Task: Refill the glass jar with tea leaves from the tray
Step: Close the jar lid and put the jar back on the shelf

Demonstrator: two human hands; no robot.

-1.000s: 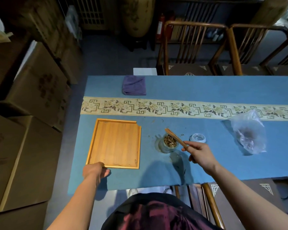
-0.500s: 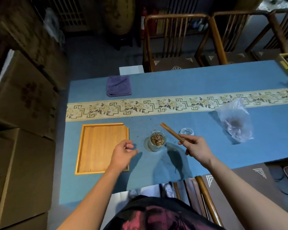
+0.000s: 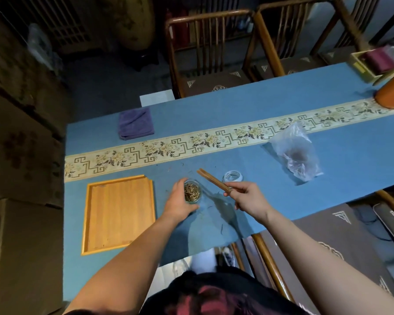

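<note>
A small glass jar (image 3: 192, 193) holding brown tea leaves stands on the blue tablecloth (image 3: 248, 105). My left hand (image 3: 179, 201) wraps around its left side. My right hand (image 3: 248, 200) holds a pair of wooden tongs (image 3: 213, 183) that point up and left, their tips just right of the jar's mouth. The bamboo tray (image 3: 120, 212) lies flat to the left of the jar and looks bare. The jar's glass lid (image 3: 232, 176) rests on the cloth behind my right hand. A few loose tea leaves lie scattered on the cloth around the jar.
A crumpled clear plastic bag (image 3: 296, 153) lies at the right. A folded purple cloth (image 3: 135, 122) sits at the far left of the table. An orange container (image 3: 392, 94) and a box (image 3: 373, 62) stand at the far right. Wooden chairs (image 3: 209, 53) line the far side.
My left hand left the tray's near corner, crossed to the right and closed around the jar. My right hand kept the tongs beside the jar. The view swung right.
</note>
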